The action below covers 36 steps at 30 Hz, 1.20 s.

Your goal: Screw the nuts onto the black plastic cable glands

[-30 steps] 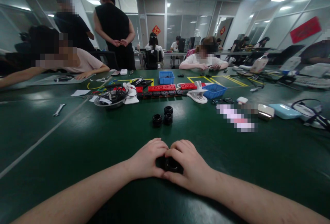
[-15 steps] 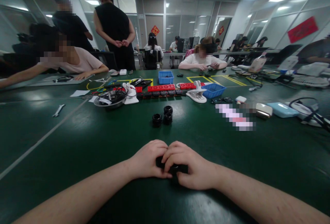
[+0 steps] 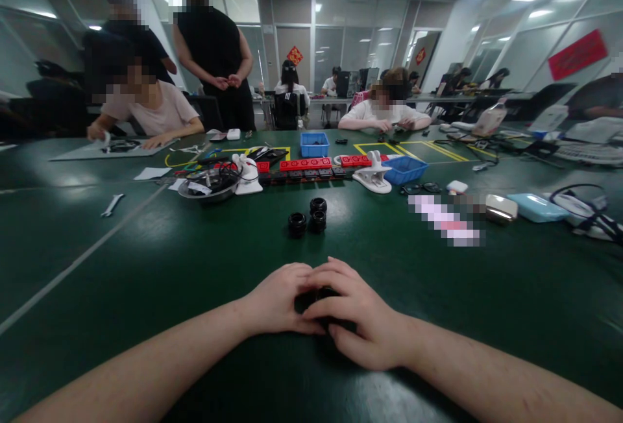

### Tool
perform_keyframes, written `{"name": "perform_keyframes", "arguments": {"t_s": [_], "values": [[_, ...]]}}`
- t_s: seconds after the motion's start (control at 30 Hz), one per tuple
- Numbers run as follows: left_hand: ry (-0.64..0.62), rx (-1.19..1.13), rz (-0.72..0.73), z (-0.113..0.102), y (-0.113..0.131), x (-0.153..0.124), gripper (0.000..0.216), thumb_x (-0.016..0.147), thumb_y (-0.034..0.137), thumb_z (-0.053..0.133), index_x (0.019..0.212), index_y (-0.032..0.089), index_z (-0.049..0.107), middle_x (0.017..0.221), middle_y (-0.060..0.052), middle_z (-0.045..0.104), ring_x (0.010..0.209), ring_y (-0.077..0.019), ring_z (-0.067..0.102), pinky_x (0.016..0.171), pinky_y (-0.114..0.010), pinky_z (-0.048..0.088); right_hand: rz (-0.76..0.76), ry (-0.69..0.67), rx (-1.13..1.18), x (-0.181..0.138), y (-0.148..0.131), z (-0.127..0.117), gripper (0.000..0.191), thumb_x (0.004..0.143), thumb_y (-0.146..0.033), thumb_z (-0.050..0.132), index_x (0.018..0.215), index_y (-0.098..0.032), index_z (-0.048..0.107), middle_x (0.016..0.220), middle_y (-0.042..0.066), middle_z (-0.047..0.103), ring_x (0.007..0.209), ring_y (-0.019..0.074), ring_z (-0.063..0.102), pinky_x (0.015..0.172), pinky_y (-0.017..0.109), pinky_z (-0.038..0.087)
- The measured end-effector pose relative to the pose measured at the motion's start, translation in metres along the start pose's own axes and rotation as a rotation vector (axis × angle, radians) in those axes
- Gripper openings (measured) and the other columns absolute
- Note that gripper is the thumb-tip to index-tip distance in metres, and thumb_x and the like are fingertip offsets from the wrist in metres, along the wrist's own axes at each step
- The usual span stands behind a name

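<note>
My left hand (image 3: pixel 281 300) is closed round the left side of a black part (image 3: pixel 328 292), low over the near part of the table. On the right side, my right hand (image 3: pixel 357 316) curls over the same part, its fingertips overlapping my left fingers. Most of the part is hidden, so its full shape cannot be made out. Beyond my hands, three black ribbed ring-shaped pieces stand close together: a left one (image 3: pixel 296 224), a back one (image 3: pixel 318 206) and a front right one (image 3: pixel 318 220).
Across the green table (image 3: pixel 219 254) lie a wrench (image 3: pixel 113 205), a metal bowl (image 3: pixel 209 188) of cables, red-and-black strips (image 3: pixel 305 165), a white clamp (image 3: pixel 374 176) and two blue bins (image 3: pixel 314 144). Co-workers sit at the far side; two people stand behind at left.
My right fingers have lifted and loosened slightly round the black part, and the right thumb has shifted. My left hand has barely moved. The co-worker at left has drawn an arm in.
</note>
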<state>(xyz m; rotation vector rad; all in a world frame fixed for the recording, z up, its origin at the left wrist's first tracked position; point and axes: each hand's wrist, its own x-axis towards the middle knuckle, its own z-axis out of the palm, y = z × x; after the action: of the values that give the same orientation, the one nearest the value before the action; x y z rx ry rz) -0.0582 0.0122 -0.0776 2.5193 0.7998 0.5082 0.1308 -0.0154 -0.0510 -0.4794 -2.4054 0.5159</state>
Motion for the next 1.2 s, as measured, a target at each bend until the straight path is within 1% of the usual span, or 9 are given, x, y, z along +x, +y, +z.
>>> {"name": "perform_keyframes", "arguments": {"t_s": [0.17,0.33,0.47,0.63,0.7,0.77,0.9,1.07,1.2], "values": [[-0.031,0.014,-0.003,-0.002,-0.001,-0.001,0.050,0.063,0.041,0.073,0.107,0.022,0.058,0.108,-0.004,0.059,0.101,-0.0239,0.053,0.087,-0.036,0.039,0.090,0.109,-0.016,-0.002,0.006,0.004,0.038,0.072,-0.013,0.049,0.109,-0.019,0.053,0.113,0.008,0.051,0.108,0.0200,0.045,0.099,0.044,0.029],[-0.020,0.001,-0.021,-0.001,-0.002,-0.001,0.044,0.061,0.044,0.074,0.095,0.019,0.062,0.099,-0.004,0.062,0.095,-0.0229,0.054,0.085,-0.035,0.040,0.187,0.139,-0.043,-0.003,0.008,0.007,0.038,0.075,-0.024,0.054,0.113,-0.017,0.047,0.114,0.010,0.050,0.107,0.0219,0.045,0.093,0.042,0.036],[-0.008,-0.001,0.006,0.000,-0.004,-0.001,0.043,0.060,0.047,0.073,0.091,0.019,0.062,0.096,-0.003,0.062,0.091,-0.0214,0.055,0.083,-0.033,0.041,0.294,0.147,-0.063,-0.003,0.008,0.008,0.038,0.076,-0.036,0.057,0.108,-0.016,0.048,0.105,0.010,0.052,0.099,0.0224,0.047,0.084,0.039,0.041],[-0.003,0.012,0.028,0.000,-0.004,-0.001,0.039,0.065,0.044,0.070,0.090,0.017,0.061,0.096,-0.005,0.061,0.092,-0.0217,0.055,0.084,-0.033,0.040,0.345,0.114,-0.091,-0.002,0.007,0.009,0.042,0.071,-0.045,0.061,0.098,-0.015,0.050,0.095,0.008,0.052,0.087,0.0209,0.048,0.075,0.037,0.042],[-0.009,0.008,0.034,0.001,-0.004,-0.001,0.038,0.066,0.043,0.069,0.091,0.016,0.060,0.096,-0.006,0.061,0.091,-0.0214,0.055,0.084,-0.033,0.040,0.377,0.081,-0.114,-0.001,0.006,0.010,0.042,0.068,-0.045,0.064,0.094,-0.015,0.051,0.092,0.007,0.053,0.084,0.0203,0.048,0.073,0.036,0.041],[-0.015,0.001,0.033,0.001,-0.004,-0.001,0.036,0.066,0.042,0.069,0.089,0.016,0.060,0.094,-0.005,0.060,0.090,-0.0210,0.055,0.083,-0.032,0.041,0.402,0.035,-0.124,0.000,0.004,0.009,0.034,0.068,-0.040,0.065,0.090,-0.015,0.054,0.089,0.006,0.053,0.082,0.0196,0.047,0.073,0.036,0.041],[-0.014,0.004,0.022,0.001,-0.003,-0.001,0.029,0.064,0.038,0.070,0.082,0.017,0.058,0.092,-0.003,0.058,0.087,-0.0199,0.054,0.081,-0.032,0.041,0.319,-0.044,-0.068,0.003,0.002,0.006,0.020,0.071,-0.022,0.059,0.090,-0.016,0.058,0.090,0.006,0.055,0.084,0.0188,0.047,0.075,0.036,0.040],[-0.025,0.008,0.020,0.000,-0.002,-0.001,0.024,0.062,0.030,0.072,0.079,0.019,0.059,0.091,-0.001,0.056,0.089,-0.0188,0.053,0.081,-0.030,0.040,0.158,-0.071,-0.004,0.005,0.000,0.003,0.028,0.065,-0.010,0.049,0.089,-0.017,0.060,0.091,0.005,0.061,0.089,0.0187,0.049,0.084,0.037,0.038],[-0.009,0.013,0.030,0.001,-0.001,0.000,0.024,0.064,0.034,0.071,0.077,0.018,0.059,0.090,-0.002,0.057,0.089,-0.0191,0.053,0.082,-0.031,0.040,0.091,-0.089,0.022,0.006,-0.002,0.003,0.029,0.064,-0.009,0.043,0.083,-0.019,0.062,0.090,0.003,0.063,0.089,0.0171,0.052,0.089,0.038,0.036]]}}
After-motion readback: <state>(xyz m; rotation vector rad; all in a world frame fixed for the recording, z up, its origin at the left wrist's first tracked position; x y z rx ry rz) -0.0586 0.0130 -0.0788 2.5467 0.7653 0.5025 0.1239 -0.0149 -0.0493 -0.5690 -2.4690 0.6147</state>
